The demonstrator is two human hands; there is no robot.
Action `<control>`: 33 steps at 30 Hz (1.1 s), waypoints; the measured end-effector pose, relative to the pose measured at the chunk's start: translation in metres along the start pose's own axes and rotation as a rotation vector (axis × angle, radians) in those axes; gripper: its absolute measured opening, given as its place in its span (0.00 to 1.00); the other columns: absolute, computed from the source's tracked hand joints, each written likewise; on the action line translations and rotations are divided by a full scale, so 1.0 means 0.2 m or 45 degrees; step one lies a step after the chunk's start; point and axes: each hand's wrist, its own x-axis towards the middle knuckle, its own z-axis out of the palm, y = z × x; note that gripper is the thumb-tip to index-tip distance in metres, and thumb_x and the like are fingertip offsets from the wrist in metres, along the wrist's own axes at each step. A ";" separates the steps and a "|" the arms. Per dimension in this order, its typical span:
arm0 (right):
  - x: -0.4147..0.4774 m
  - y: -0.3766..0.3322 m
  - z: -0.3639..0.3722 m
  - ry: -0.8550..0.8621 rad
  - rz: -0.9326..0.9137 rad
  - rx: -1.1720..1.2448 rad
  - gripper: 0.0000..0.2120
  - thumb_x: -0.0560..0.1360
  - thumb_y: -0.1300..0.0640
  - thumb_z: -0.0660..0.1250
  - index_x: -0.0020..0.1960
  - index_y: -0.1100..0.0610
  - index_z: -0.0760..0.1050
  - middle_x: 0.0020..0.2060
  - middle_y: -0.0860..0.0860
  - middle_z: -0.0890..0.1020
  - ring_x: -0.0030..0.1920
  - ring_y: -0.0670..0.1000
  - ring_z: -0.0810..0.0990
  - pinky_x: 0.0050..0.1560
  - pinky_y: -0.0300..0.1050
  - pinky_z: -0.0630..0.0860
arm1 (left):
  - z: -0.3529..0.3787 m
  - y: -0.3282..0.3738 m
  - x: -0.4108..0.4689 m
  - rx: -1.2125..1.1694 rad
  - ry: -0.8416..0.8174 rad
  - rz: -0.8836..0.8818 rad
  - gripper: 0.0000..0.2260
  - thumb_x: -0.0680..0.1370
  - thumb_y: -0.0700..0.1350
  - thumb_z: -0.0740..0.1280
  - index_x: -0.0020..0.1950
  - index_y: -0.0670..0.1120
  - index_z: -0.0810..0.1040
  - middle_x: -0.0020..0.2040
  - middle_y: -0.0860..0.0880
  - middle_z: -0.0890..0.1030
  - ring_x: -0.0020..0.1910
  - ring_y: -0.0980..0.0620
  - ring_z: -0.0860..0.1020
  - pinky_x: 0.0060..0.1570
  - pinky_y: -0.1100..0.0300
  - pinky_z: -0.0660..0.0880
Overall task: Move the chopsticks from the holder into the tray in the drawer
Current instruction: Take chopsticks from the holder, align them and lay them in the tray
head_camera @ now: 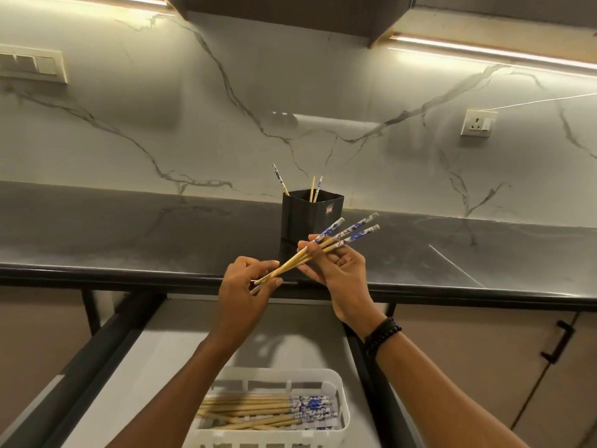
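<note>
A small bundle of bamboo chopsticks (pixel 350 232) with blue-and-white patterned tops hangs above the counter's front edge. My right hand (pixel 342 273) grips it near the patterned ends. My left hand (pixel 240 287) pinches the thin tips. Behind them stands the black holder (pixel 303 218) with three chopsticks (pixel 315 189) sticking out. Below, in the open drawer (pixel 181 344), a white slotted tray (pixel 339 383) holds several chopsticks (pixel 258 412) lying side by side.
The dark counter (pixel 129 234) runs left to right under a marble-look wall. A wall socket (pixel 477 123) sits at the right and a switch plate (pixel 32 64) at the left. A cabinet door with a black handle (pixel 557 342) is at the lower right.
</note>
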 end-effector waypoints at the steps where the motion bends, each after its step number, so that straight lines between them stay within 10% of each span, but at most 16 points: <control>1: 0.01 0.00 -0.01 0.041 0.050 0.068 0.10 0.76 0.61 0.67 0.56 0.62 0.78 0.50 0.59 0.85 0.54 0.57 0.85 0.53 0.52 0.82 | 0.00 0.01 0.00 0.086 0.022 0.073 0.10 0.72 0.44 0.75 0.52 0.48 0.82 0.45 0.52 0.77 0.44 0.55 0.75 0.39 0.66 0.73; 6: 0.01 0.02 -0.03 0.191 0.231 0.324 0.12 0.78 0.62 0.66 0.59 0.65 0.75 0.53 0.60 0.85 0.55 0.57 0.84 0.50 0.51 0.83 | 0.04 0.08 -0.05 -0.032 -0.134 0.094 0.02 0.75 0.47 0.71 0.45 0.49 0.81 0.36 0.59 0.78 0.35 0.59 0.78 0.34 0.72 0.72; 14: -0.03 0.08 0.01 0.022 0.459 0.470 0.11 0.79 0.62 0.64 0.61 0.63 0.73 0.56 0.61 0.83 0.57 0.58 0.83 0.54 0.50 0.82 | 0.04 0.14 -0.01 -1.096 -0.218 -0.935 0.18 0.76 0.54 0.64 0.62 0.48 0.78 0.57 0.49 0.83 0.59 0.52 0.80 0.59 0.49 0.76; 33: 0.02 0.06 -0.09 -0.111 0.458 0.599 0.30 0.82 0.40 0.46 0.68 0.61 0.70 0.65 0.59 0.78 0.65 0.59 0.77 0.64 0.54 0.75 | -0.11 0.10 0.07 -1.593 0.208 -1.130 0.12 0.80 0.42 0.62 0.61 0.39 0.75 0.55 0.39 0.83 0.54 0.46 0.83 0.49 0.55 0.81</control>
